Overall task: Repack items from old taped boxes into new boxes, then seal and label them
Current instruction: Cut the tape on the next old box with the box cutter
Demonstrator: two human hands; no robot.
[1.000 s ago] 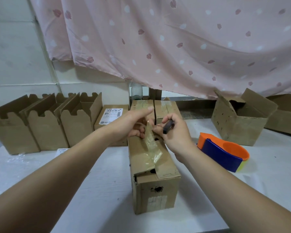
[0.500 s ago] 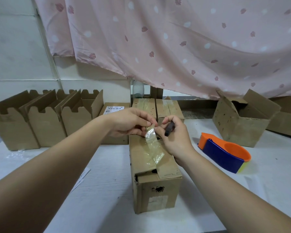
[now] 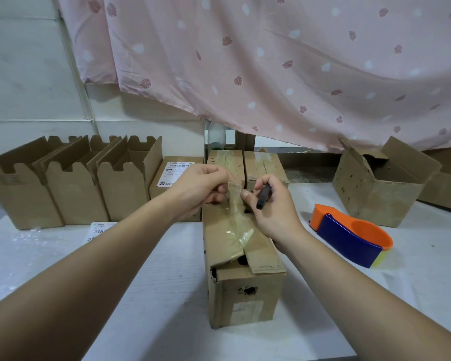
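**Surroundings.** White counter [image 3: 154, 295]. A pink leaf-print curtain [image 3: 271, 61] hangs over the counter's far edge, its hem just above the rear boxes. An orange-and-blue tape dispenser [image 3: 349, 238] lies right of the centre box, apart from it. A printed label sheet [image 3: 99, 227] lies flat at left, partly hidden by the left forearm. Both forearms cross the foreground, and the right hand covers part of the centre box's top seam.

**Counts.**
- Open new boxes [image 3: 76, 194], flaps upright, in a row at far left: three.
- Labelled sealed box [image 3: 175, 175], just beside that row: one.
- Rear taped boxes [image 3: 263, 165], side by side behind the centre box: two.
- Worn open box [image 3: 375, 196], right rear: one, with a further box cut off by the frame edge.
- Old taped box [image 3: 245, 295]: one, at the centre of the counter, its near end torn and holed.

**Hands.**
- Left hand [image 3: 201, 188]: the fingers [image 3: 220, 190] are curled, pinching the free end of a clear tape strip [image 3: 236, 212]. That end is lifted, while the lower part lies stuck along the box top.
- Right hand [image 3: 274, 207]: the fingers are curled round a dark slim tool [image 3: 264, 196], its tip pointing down at the seam. The thumb is just beside the strip. What kind of tool it is cannot be told.
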